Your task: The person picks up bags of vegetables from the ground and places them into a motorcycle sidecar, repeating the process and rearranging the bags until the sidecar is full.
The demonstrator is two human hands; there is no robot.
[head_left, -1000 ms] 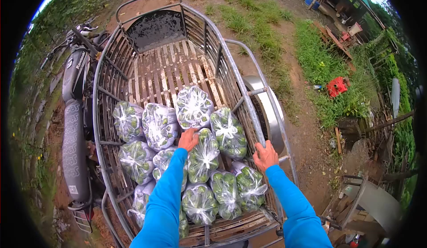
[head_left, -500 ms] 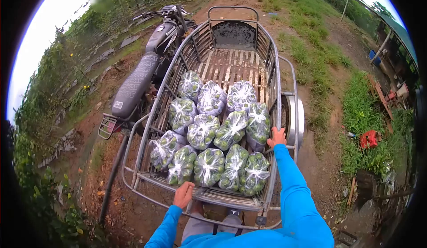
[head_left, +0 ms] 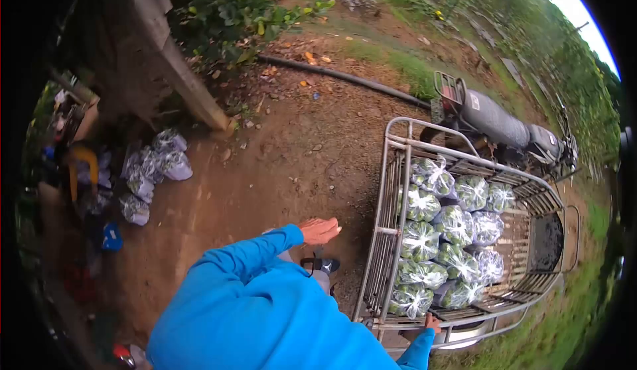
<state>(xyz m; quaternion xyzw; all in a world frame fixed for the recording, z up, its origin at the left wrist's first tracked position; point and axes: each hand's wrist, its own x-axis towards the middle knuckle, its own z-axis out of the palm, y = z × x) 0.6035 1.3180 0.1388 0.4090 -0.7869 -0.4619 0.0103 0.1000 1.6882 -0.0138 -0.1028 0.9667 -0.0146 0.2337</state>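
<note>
Clear plastic bags of green produce (head_left: pixel 420 239), tied at the top, stand packed in rows in the metal sidecar (head_left: pixel 387 231) at the right. My right hand (head_left: pixel 432 323) grips the near side rail beside the bags, its fingers partly hidden. My left hand (head_left: pixel 320 231) hangs in the air over the bare ground, a short way from the sidecar's rear end. Its fingers are stretched out and nothing shows in them. More filled bags (head_left: pixel 174 164) sit in a cluster on the dirt at the far left.
A motorcycle (head_left: pixel 494 115) stands attached along the sidecar's far side. A wooden post (head_left: pixel 192 91) leans near the bags on the ground. A long dark pipe (head_left: pixel 345 78) lies across the soil, and a blue object (head_left: pixel 112 236) is at the left.
My view has swung left and the sidecar now appears at the right. My left hand has come off the rear rail into the air. My right hand stays on the side rail.
</note>
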